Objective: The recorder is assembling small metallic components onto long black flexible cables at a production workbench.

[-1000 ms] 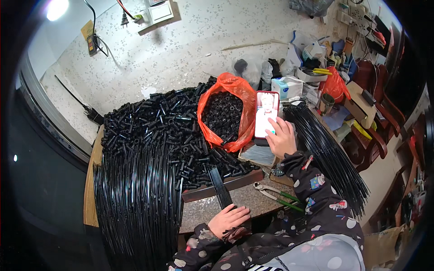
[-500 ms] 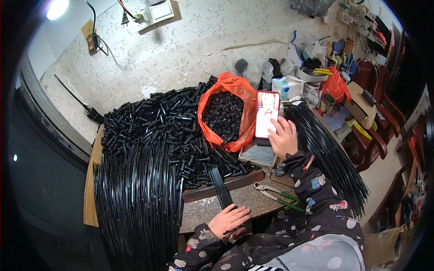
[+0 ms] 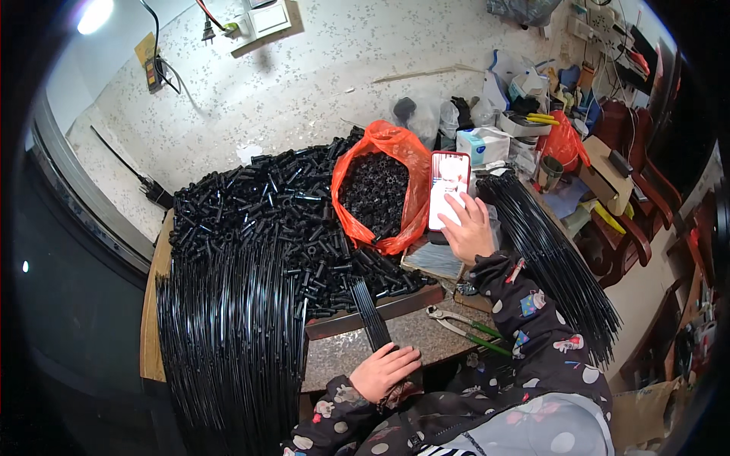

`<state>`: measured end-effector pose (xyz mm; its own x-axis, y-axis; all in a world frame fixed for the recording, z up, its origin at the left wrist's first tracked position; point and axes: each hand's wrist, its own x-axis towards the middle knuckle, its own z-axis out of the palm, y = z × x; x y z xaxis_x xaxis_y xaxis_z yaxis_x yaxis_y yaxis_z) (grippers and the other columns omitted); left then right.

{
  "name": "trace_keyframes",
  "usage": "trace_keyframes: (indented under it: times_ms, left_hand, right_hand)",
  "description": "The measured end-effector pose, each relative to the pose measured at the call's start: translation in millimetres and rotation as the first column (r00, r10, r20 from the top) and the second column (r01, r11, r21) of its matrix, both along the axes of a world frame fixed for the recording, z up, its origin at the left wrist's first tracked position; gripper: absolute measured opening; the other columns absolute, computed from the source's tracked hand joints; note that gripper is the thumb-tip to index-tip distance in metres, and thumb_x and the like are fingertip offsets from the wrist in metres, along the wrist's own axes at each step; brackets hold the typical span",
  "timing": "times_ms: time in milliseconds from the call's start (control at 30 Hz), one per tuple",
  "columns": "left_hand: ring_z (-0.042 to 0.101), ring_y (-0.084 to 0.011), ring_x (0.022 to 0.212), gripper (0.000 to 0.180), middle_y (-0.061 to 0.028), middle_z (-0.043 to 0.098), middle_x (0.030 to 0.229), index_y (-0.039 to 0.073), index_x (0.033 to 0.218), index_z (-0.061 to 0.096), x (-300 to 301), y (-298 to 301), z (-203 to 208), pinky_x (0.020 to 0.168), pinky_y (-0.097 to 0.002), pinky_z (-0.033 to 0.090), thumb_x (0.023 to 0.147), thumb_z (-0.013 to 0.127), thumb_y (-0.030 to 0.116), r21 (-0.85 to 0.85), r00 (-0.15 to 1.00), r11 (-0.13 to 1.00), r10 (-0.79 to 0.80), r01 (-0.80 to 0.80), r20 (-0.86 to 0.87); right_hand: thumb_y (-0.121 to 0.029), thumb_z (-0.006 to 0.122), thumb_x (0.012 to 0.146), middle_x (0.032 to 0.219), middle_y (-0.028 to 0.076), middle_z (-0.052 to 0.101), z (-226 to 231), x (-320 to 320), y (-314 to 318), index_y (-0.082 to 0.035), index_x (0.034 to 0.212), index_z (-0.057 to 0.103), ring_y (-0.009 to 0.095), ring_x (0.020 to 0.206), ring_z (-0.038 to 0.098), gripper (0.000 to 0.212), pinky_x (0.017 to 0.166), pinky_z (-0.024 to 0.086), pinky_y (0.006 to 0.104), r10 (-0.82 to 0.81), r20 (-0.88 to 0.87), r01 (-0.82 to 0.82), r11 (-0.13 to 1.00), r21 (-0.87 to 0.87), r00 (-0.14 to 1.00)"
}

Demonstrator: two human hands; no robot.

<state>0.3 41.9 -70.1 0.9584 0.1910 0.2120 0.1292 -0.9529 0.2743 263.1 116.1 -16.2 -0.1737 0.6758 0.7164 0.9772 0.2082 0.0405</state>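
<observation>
- Counter [image 3: 331, 359]: speckled top, well loaded.
- Pile of black plastic pieces [image 3: 251, 205]: heaped across the counter's far left.
- Red bag [image 3: 420, 194]: mouth open, filled with small black pieces, at the pile's right side.
- Bundle of black rods [image 3: 369, 311]: slants from the pile's front edge towards the lap, left hand [image 3: 385, 373] laid across its near part. Whether that grip is closed cannot be told — the underside is hidden. Judged light, springy and slippery, rod sliding on rod; best held around the middle with the whole hand.
- Phone [image 3: 441, 182]: lit, just right of the red bag, apparently propped up. Right hand [image 3: 471, 230] is over the lower screen, fingers spread, grip open and holding nothing. Judged stiff, smooth, with a fragile face; take by the long edges.
</observation>
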Motion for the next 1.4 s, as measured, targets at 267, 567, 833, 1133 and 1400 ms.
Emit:
trace_keyframes:
  times_ms: [267,567,833,1133,1400]
  left_hand:
    - [0.035,-0.0205,0.103,0.039,-0.0085,0.038,0.111,0.005,0.105,0.039,0,0,0,0.086,-0.0377,0.024,0.069,0.044,0.019,0.005,1.000,1.000,-0.005,0.005,0.001]
    - [0.033,-0.0188,0.105,0.040,-0.0074,0.037,0.112,0.004,0.105,0.039,1,-4,6,0.087,-0.0353,0.024,0.067,0.042,0.016,-0.050,1.000,0.998,0.024,-0.024,0.008]
    - [0.033,-0.0187,0.105,0.039,-0.0075,0.037,0.112,0.005,0.104,0.039,0,-3,7,0.087,-0.0350,0.024,0.067,0.043,0.015,-0.070,1.000,0.997,0.019,-0.019,-0.001]
    - [0.029,-0.0262,0.107,0.044,-0.0108,0.033,0.114,0.008,0.107,0.038,3,-4,4,0.087,-0.0398,0.021,0.070,0.046,0.030,0.162,0.984,0.972,0.176,-0.173,-0.003]
    - [0.032,-0.0247,0.106,0.046,-0.0124,0.035,0.112,0.003,0.105,0.039,3,7,-12,0.087,-0.0392,0.025,0.062,0.045,0.020,0.024,0.984,0.986,-0.168,0.167,0.056]
  right_hand:
    - [-0.016,0.053,0.063,0.112,0.004,0.035,2,-3,5,-0.012,0.085,0.054,0.024,0.105,0.026,0.023,0.086,0.019,0.0388,-0.020,0.007,0.020,1.000,-0.010,1.000]
    - [-0.017,0.051,0.064,0.112,0.005,0.036,4,-4,6,-0.011,0.088,0.053,0.024,0.105,0.026,0.024,0.086,0.018,0.0391,-0.069,0.003,0.069,0.998,-0.003,0.998]
    - [-0.015,0.051,0.064,0.108,0.005,0.038,11,7,-7,-0.008,0.087,0.053,0.024,0.102,0.030,0.024,0.084,0.022,0.0378,-0.181,-0.129,0.192,0.978,0.081,0.975]
    - [-0.009,0.050,0.064,0.103,0.008,0.041,18,9,-15,-0.003,0.088,0.050,0.025,0.097,0.035,0.025,0.082,0.027,0.0345,-0.112,-0.198,0.137,0.984,0.116,0.974]
    - [-0.025,0.066,0.056,0.118,0.010,0.024,21,-79,-85,0.001,0.116,0.018,0.019,0.107,0.026,0.081,0.087,0.022,0.0307,0.312,-0.909,-0.954,-0.027,-0.299,0.276]
